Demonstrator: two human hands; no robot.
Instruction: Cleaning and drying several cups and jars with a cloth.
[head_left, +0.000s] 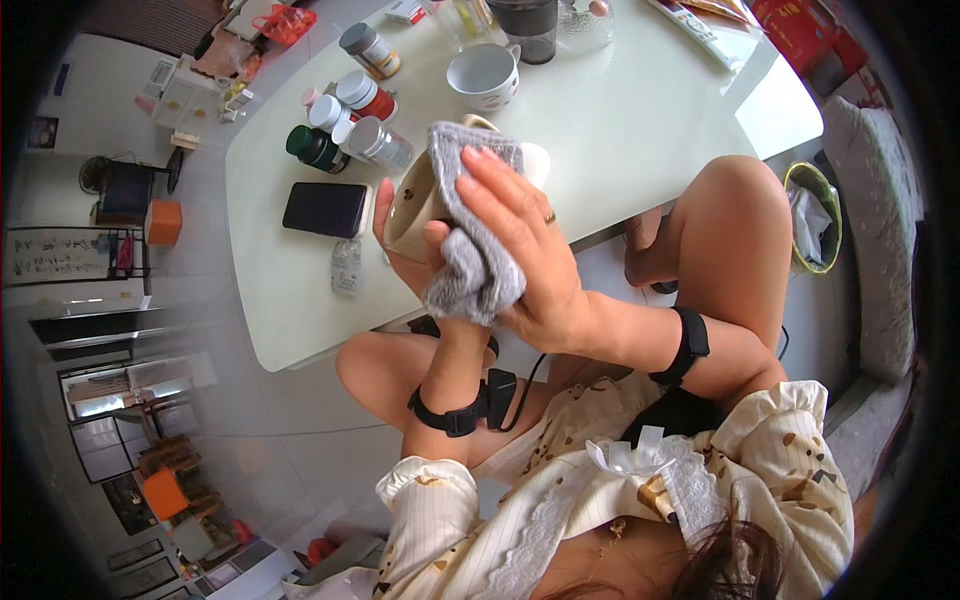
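My left hand (409, 266) holds a beige ceramic mug (415, 202) tilted on its side above the near edge of the table. Small dark marks show on the mug's wall, and part of its handle peeks out at the top. A grey knit cloth (480, 247) lies bunched across the mug's side and over my left palm. My right hand (525, 232) presses the cloth against the mug with its fingers stretched out flat. The cloth and my right hand hide much of the mug.
On the white glass-topped table (637, 135) are a smartphone (328, 209), a small clear packet (346, 266), several bottles (360, 124) and a white cup (484, 79). Farther back stand a dark tumbler (529, 30) and a remote control (697, 34). A lined waste bin (814, 217) stands at the right.
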